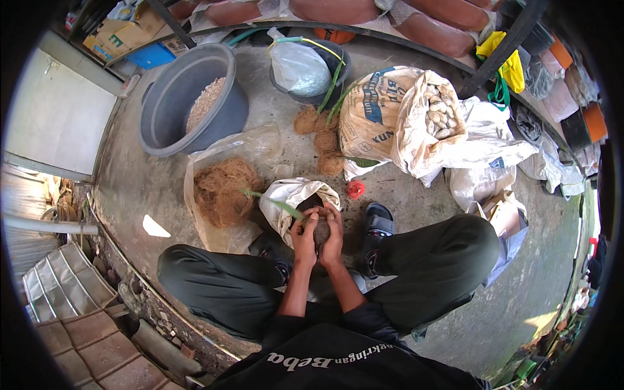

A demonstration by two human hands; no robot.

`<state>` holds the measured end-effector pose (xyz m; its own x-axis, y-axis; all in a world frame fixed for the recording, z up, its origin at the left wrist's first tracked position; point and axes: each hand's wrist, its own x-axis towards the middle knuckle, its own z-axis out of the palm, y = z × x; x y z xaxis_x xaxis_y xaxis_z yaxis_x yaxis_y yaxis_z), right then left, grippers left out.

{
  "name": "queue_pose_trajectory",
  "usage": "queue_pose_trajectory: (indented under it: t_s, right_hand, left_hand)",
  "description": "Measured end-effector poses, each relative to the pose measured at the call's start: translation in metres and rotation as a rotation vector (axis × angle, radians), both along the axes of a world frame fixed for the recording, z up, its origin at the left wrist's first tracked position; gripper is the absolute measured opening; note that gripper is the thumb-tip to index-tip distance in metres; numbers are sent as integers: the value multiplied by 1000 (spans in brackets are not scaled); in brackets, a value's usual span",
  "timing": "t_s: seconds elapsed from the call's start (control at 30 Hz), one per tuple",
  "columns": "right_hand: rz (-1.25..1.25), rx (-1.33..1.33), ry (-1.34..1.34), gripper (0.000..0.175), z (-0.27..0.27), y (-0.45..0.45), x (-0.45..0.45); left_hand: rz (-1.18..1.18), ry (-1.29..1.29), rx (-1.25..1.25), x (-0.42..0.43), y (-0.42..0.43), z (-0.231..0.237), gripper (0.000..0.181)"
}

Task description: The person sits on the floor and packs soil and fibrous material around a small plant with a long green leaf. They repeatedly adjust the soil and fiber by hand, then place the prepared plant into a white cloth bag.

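Both my hands cup a dark ball of soil (321, 231) between them, above the mouth of a white woven sack (280, 199) with dark soil inside. My left hand (304, 238) presses on its left side, my right hand (334, 235) on its right. A green leaf (285, 207) reaches out to the upper left from the ball. Left of the sack, a heap of brown coconut fibre (224, 190) lies on a clear plastic sheet (202, 234). Beyond the sack, several fibre-wrapped balls (325, 142) with long green leaves rest on the floor. A red bundle of string (356, 189) lies to the right.
A large grey tub (195, 105) with pale shavings stands at the back left. Behind the balls, a dark basin (341, 68) holds a plastic bag (300, 68). A printed sack (373, 109) and an open sack of pale pieces (429, 146) stand at the right, below a loaded shelf (390, 39).
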<state>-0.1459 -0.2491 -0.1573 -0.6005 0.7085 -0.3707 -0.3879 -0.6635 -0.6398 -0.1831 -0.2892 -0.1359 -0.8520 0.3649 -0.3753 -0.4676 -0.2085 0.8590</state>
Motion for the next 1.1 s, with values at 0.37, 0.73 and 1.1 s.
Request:
queue_pose_trajectory:
  t_s: [0.37, 0.73, 1.1]
  right_hand:
    - [90, 592, -210, 29, 15, -8, 1]
    - [56, 392, -226, 29, -2, -1, 0]
    - [125, 714, -280, 19, 3, 2, -1]
  left_hand:
    - [94, -167, 164, -6, -14, -14, 9]
    - [92, -339, 333, -3, -8, -4, 23]
    - [40, -353, 276, -8, -15, -11, 30]
